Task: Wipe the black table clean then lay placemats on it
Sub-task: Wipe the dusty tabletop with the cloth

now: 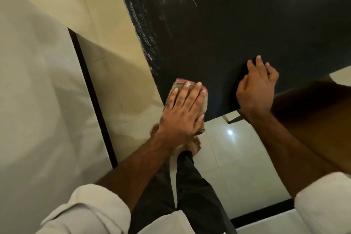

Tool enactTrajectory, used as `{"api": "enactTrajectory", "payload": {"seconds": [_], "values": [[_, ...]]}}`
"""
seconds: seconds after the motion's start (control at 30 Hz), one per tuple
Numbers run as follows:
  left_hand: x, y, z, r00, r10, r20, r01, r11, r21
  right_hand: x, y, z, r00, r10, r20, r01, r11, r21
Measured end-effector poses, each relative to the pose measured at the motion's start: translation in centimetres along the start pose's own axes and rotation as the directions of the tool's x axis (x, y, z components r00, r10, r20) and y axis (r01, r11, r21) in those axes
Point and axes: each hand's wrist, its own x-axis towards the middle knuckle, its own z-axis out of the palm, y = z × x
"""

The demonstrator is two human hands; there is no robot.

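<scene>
The black table [237,28] fills the upper right of the head view, with whitish wet streaks along its left edge. My left hand [182,112] lies flat with straight fingers on a folded brownish cloth [182,85] at the table's near left corner, pressing it down. My right hand [256,89] rests on the table's near edge, its fingers loosely bent and holding nothing. No placemats are in view.
Glossy cream floor tiles [224,154] lie below the table's near edge, where my bare feet and dark trousers [193,186] stand. A pale wall or panel [38,100] with a black strip rises on the left. A brown shape [313,112] sits under the right edge.
</scene>
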Motion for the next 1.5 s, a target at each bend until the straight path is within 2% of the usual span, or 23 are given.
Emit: {"api": "enactTrajectory", "payload": {"seconds": [0.07,0.13,0.17,0.2,0.27,0.33,0.43,0.57,0.67,0.77,0.87,0.93,1.0,1.07,1.13,1.27,1.4,1.5], "values": [[0.0,-1.3,-1.2,0.998,0.050,0.047,-0.044,0.993,-0.114,-1.9,-2.6,-1.2,0.999,-0.030,0.011,0.029,0.995,0.098],[0.8,-2.4,-3.4,0.991,0.083,0.102,-0.031,0.900,-0.434,-5.0,-6.0,-1.7,0.987,-0.159,-0.021,0.160,0.964,0.212],[1.2,-3.3,-4.2,0.996,0.042,0.084,0.011,0.838,-0.546,-6.6,-7.7,-1.3,0.974,-0.225,-0.034,0.226,0.941,0.250],[1.9,-4.5,-4.7,0.998,-0.039,0.040,0.055,0.817,-0.574,-8.0,-9.3,-0.6,0.962,-0.272,-0.035,0.270,0.923,0.275],[3.4,-7.5,-4.7,0.978,-0.206,-0.017,0.178,0.881,-0.438,-10.4,-11.6,1.7,0.954,-0.296,0.044,0.276,0.927,0.255],[4.8,-9.9,-3.7,0.959,-0.282,-0.006,0.271,0.927,-0.260,-12.4,-12.5,3.7,0.950,-0.273,0.155,0.251,0.957,0.143],[6.1,-10.7,-1.9,0.965,-0.260,-0.023,0.256,0.960,-0.115,-10.8,-10.8,5.0,0.960,-0.243,0.138,0.247,0.969,-0.009],[6.0,-10.8,-0.9,0.962,-0.271,-0.038,0.269,0.962,-0.050,-0.3,-7.4,3.1,0.991,-0.105,0.081,0.110,0.992,-0.066],[6.3,-10.9,-0.9,0.955,-0.294,-0.023,0.294,0.956,-0.009,10.1,-8.0,2.3,0.996,-0.071,-0.049,0.067,0.994,-0.088],[7.7,-11.0,-1.5,0.953,-0.302,0.001,0.302,0.953,0.018,15.5,-12.9,2.9,0.991,-0.080,-0.109,0.068,0.992,-0.109],[11.6,-12.2,-3.0,0.949,-0.310,-0.048,0.312,0.950,0.027,15.0,-16.4,3.6,0.972,-0.221,-0.077,0.209,0.967,-0.144],[14.7,-13.4,-4.0,0.946,-0.313,-0.088,0.317,0.948,0.036,12.9,-15.8,3.7,0.949,-0.312,-0.031,0.305,0.942,-0.142],[17.7,-14.3,-4.8,0.946,-0.315,-0.078,0.318,0.948,0.029,10.3,-13.4,3.4,0.943,-0.332,0.006,0.329,0.934,-0.141],[20.1,-14.7,-5.2,0.945,-0.322,-0.066,0.323,0.947,0.006,9.3,-10.2,2.9,0.962,-0.274,0.008,0.272,0.949,-0.157],[21.4,-14.8,-5.1,0.943,-0.324,-0.079,0.323,0.946,-0.022,11.6,-7.4,2.2,0.988,-0.150,-0.035,0.142,0.977,-0.157],[21.5,-15.1,-4.4,0.941,-0.322,-0.101,0.320,0.947,-0.038,24.1,-4.7,0.6,0.984,0.066,-0.165,-0.086,0.990,-0.112],[21.4,-15.3,-3.8,0.946,-0.311,-0.095,0.311,0.950,-0.020,34.4,-8.6,0.1,0.988,0.015,-0.157,-0.038,0.988,-0.148],[21.1,-15.1,-3.7,0.946,-0.303,-0.118,0.304,0.953,-0.010,34.9,-13.5,0.8,0.985,-0.089,-0.147,0.069,0.988,-0.139]]}}
